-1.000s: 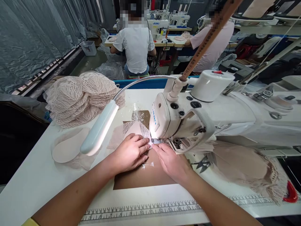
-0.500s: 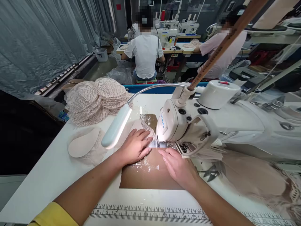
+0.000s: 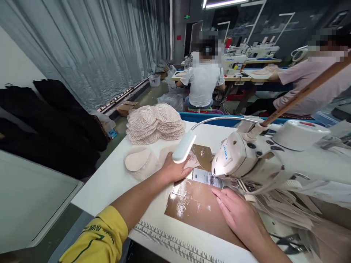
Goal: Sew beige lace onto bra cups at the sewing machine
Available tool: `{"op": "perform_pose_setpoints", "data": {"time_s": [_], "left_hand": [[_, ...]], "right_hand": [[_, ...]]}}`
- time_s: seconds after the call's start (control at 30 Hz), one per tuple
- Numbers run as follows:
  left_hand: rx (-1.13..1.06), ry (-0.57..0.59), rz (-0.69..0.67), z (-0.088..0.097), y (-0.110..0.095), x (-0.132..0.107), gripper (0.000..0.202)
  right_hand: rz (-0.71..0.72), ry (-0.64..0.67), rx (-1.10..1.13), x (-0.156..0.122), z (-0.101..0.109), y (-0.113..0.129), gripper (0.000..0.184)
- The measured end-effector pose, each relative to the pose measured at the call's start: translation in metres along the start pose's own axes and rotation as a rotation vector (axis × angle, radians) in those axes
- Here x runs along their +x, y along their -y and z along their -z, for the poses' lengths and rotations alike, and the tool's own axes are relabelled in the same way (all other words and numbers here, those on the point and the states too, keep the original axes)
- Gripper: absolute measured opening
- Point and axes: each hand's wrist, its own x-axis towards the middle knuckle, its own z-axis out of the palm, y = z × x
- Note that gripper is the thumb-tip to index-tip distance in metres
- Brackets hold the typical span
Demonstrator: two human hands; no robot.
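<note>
My left hand (image 3: 175, 171) is on a beige lace cup piece (image 3: 194, 160), left of the sewing machine (image 3: 227, 155). Its thumb lies along the piece's near edge, and the lamp head hides some of its fingers. A thin thread runs from the lace toward the needle area. The metal needle plate (image 3: 201, 176) lies uncovered between my hands. My right hand (image 3: 238, 212) rests on the brown taped sheet (image 3: 192, 204) just in front of the plate, fingers stretched to the left, with nothing visible in them.
A white lamp head (image 3: 184, 147) on a bendy neck hangs over my left hand. Stacked lace cups (image 3: 156, 124) stand at the back left; a single cup piece (image 3: 138, 160) lies nearer. Scissors (image 3: 292, 244) lie at the right. Two people sit at machines beyond.
My left hand has drawn the lace piece leftward from the needle, baring the plate. My right hand has shifted slightly back toward me. The camera view has turned left.
</note>
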Motion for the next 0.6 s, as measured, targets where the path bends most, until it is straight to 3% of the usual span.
{"op": "perform_pose_setpoints", "data": {"time_s": [0.13, 0.23, 0.3, 0.37, 0.43, 0.5, 0.6], "left_hand": [[0.017, -0.052, 0.144, 0.039, 0.032, -0.021, 0.053], [0.054, -0.132, 0.447, 0.065, 0.074, -0.053, 0.051], [0.051, -0.150, 0.619, 0.073, 0.100, -0.079, 0.051], [-0.001, -0.121, 0.674, 0.075, 0.114, -0.107, 0.044], [-0.066, -0.100, 0.657, 0.074, 0.112, -0.132, 0.035], [-0.281, -0.047, 0.595, 0.075, 0.096, -0.149, 0.035], [-0.930, 0.219, 0.414, 0.080, 0.055, -0.153, 0.036]], "right_hand": [[0.024, -0.014, 0.044, 0.001, 0.002, -0.001, 0.035], [0.035, -0.027, 0.047, 0.001, 0.003, -0.001, 0.035], [0.032, -0.030, 0.043, 0.001, 0.004, 0.000, 0.035], [0.019, -0.030, 0.041, 0.001, 0.004, 0.000, 0.033], [0.005, -0.026, 0.042, 0.001, 0.004, 0.001, 0.033], [-0.001, -0.013, 0.048, 0.001, 0.004, 0.001, 0.033], [-0.034, 0.005, 0.073, 0.001, 0.006, 0.003, 0.034]]}}
